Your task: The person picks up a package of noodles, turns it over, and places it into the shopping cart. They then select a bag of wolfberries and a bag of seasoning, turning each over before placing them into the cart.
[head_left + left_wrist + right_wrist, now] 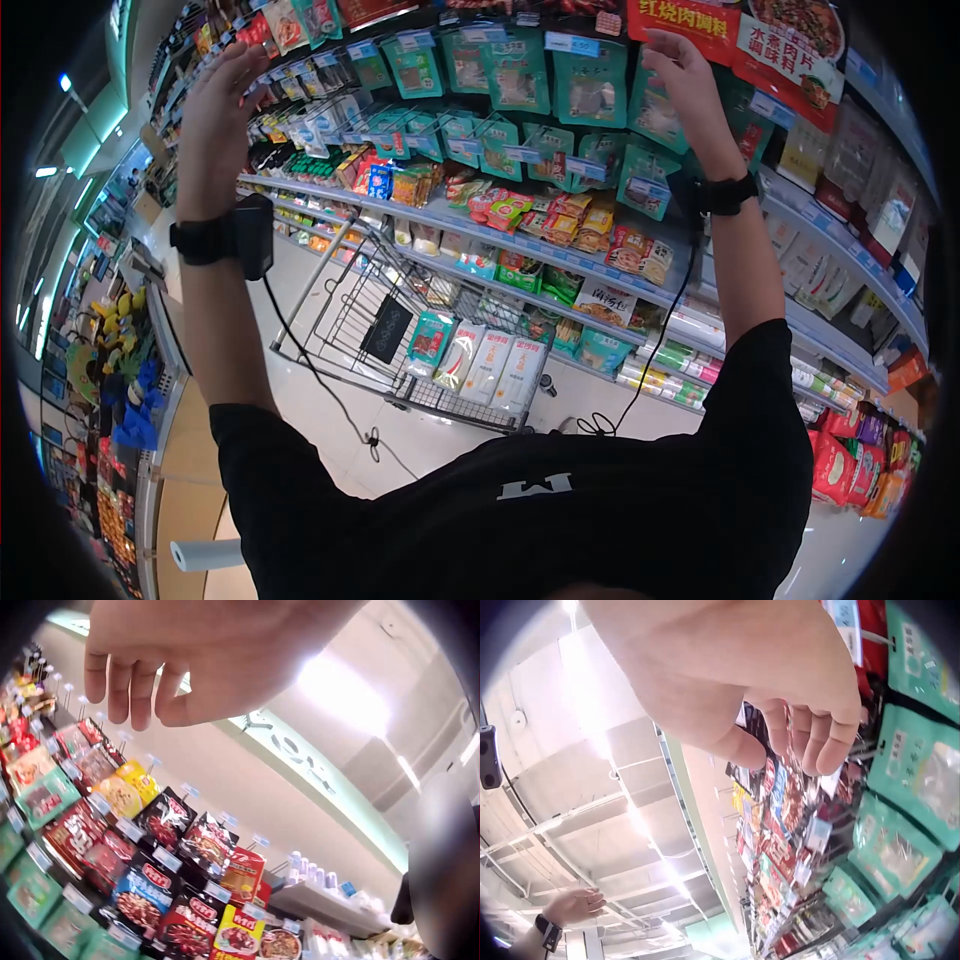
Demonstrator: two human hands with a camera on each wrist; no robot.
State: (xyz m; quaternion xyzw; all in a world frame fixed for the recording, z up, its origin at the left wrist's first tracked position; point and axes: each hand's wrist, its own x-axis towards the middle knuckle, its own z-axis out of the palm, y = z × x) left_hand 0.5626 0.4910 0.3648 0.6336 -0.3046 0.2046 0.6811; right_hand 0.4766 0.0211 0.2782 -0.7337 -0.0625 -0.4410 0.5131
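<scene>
Both hands are raised in front of the packed shelves, and neither holds anything. My left hand [222, 120] is up at the left with relaxed fingers; its wrist view shows the fingers hanging loosely over rows of colourful seasoning pouches [146, 892]. At the right, my right hand [690, 95] has loosely bent fingers and overlaps hanging teal pouches [590, 85] in the head view. A red seasoning packet [690, 22] hangs right beside its fingertips. In the right wrist view, teal pouches [919, 769] hang to the right of the fingers.
A wire shopping cart [383, 328] stands below, holding a teal pouch [430, 340] and several white packs [490, 365]. Lower shelves carry small bright packets [570, 220]. Cables hang from both wrist cameras. Wooden display units [185, 520] stand at the left.
</scene>
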